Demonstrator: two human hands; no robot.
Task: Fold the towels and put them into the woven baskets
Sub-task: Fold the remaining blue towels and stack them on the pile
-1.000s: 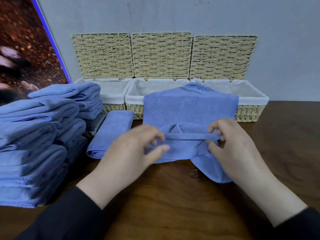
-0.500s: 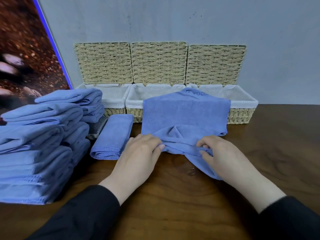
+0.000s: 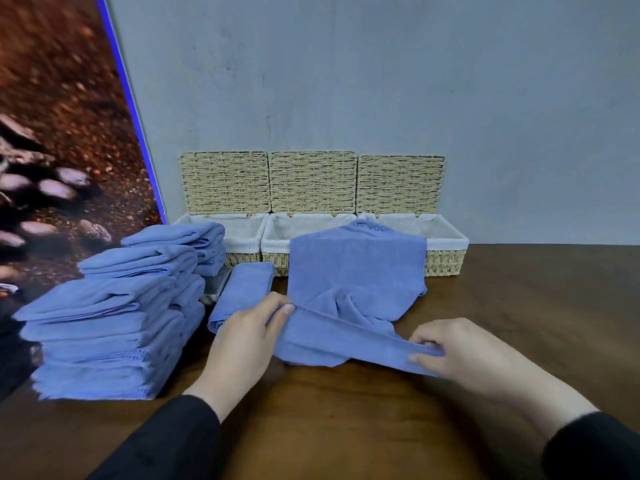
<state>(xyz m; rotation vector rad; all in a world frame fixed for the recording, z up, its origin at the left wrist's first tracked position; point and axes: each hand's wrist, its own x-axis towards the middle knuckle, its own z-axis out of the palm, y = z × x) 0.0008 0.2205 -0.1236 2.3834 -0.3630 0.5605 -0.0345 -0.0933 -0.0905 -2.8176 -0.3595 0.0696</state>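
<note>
Black long sleeves (image 3: pixel 173 441) cover both forearms to the wrists. The hands are bare. The fabric looks plain, perhaps knitted.

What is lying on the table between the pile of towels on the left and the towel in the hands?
In the head view, one folded towel lies there, in front of the baskets.

Towel stacks (image 3: pixel 114 327) left; baskets (image 3: pixel 320 237) behind; open towel (image 3: pixel 356 282) against middle and right baskets

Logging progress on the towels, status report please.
Left hand and right hand both pinch the near edge of the blue towel. Far end draped over the woven baskets. Nothing in the way.
</note>
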